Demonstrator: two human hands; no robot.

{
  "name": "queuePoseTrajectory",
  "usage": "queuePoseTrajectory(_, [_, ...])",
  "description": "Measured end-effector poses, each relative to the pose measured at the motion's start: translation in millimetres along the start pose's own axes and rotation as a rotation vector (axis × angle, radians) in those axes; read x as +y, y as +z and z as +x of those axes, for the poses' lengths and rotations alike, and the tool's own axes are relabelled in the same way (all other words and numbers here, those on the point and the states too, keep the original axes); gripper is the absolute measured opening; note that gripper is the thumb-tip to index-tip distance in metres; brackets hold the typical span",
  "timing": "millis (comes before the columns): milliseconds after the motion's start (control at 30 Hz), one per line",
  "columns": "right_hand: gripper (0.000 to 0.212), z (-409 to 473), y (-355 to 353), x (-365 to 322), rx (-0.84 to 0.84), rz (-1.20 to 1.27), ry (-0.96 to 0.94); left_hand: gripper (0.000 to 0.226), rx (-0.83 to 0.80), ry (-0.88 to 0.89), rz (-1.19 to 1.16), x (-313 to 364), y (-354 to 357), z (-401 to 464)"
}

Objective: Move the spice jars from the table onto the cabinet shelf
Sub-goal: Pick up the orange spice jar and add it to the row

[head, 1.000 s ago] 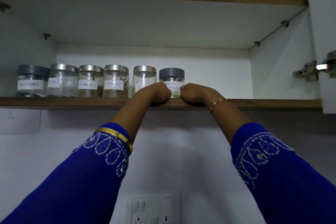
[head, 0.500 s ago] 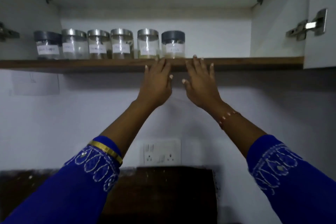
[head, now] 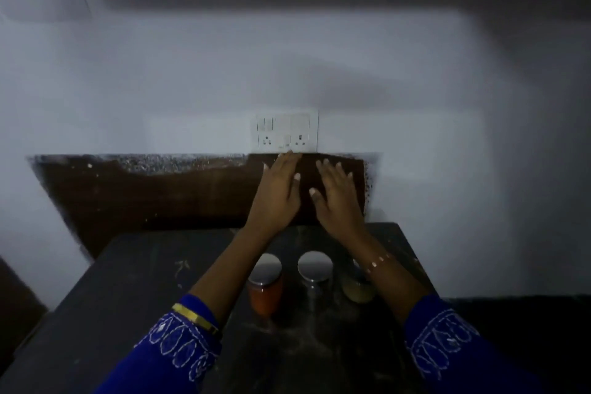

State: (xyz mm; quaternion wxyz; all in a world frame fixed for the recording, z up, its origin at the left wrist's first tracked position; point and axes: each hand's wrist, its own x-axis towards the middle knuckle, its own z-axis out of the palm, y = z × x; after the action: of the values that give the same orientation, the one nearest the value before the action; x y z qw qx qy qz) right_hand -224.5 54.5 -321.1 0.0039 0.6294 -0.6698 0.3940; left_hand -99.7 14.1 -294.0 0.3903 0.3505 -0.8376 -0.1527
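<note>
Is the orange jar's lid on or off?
On. The orange jar stands upright on the table, shiny lid seated on top.

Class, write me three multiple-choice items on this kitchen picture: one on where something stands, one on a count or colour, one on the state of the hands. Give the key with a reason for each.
1. Where do the spice jars stand?
A. on the dark table
B. on a chair
C. in a sink

2. What colour is the filling of the leftmost jar?
A. blue
B. orange-red
C. white

3. How are the two hands?
A. each grips a jar
B. both clenched in fists
C. both open, holding nothing

Key: A, the orange-red jar, the middle jar and the yellowish jar stand on the table. B, its filling shows through. C, the left hand and right hand have straight fingers above the jars.
</note>
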Motion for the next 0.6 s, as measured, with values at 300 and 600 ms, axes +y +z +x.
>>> queuePoseTrajectory(300, [0.054,-76,89,5,-0.405,0.032,0.163,0.041,-0.080,-0.569,-0.282,-65,27,-101])
queuePoseTrajectory(600, [0.072,-75,141,-6,-0.619,-0.037,0.254,0.038,-0.102,-0.831,-0.470,-91,30,-152])
